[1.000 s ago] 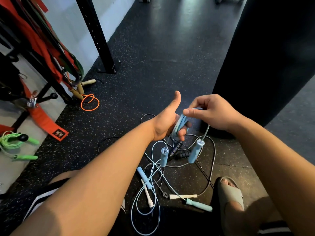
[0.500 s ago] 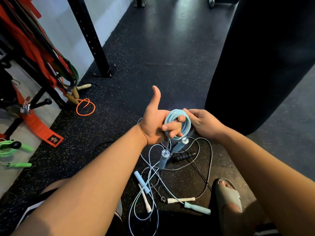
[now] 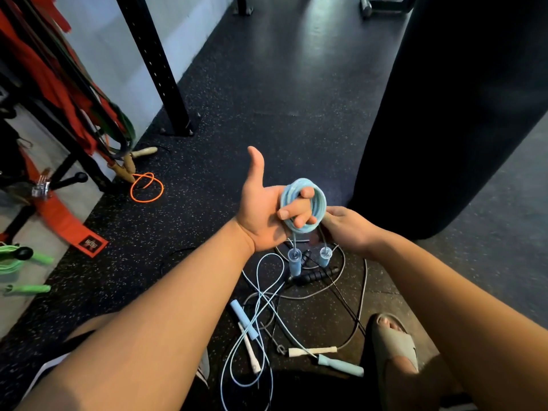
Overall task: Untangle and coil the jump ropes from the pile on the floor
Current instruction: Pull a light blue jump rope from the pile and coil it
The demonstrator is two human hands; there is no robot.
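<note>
Jump rope (image 3: 304,200), light blue, wound in a tight coil round the curled fingers of my left hand (image 3: 262,212); palm up, thumb raised clear of the cord; coil held in the air just left of the black heavy bag (image 3: 444,114). Its two pale blue handles (image 3: 294,262) hang side by side beneath the coil on short lengths of cord, clear of the floor (image 3: 267,99). My right hand (image 3: 348,231) sits between the coil and the heavy bag, fingers curled against the coil's lower edge; fingertips hidden behind the loops, so I cannot tell whether they pinch the cord or merely touch it. Pile (image 3: 260,295) of loose ropes lies on the floor near the foot of the heavy bag, on my side of it; pale cords crossed over one another, with a black-handled rope (image 3: 314,275), white handles (image 3: 312,350) and further blue handles (image 3: 341,364) among them. Orange rope (image 3: 146,188) lies well left of the heavy bag; green rope (image 3: 17,262) farther left again.
</note>
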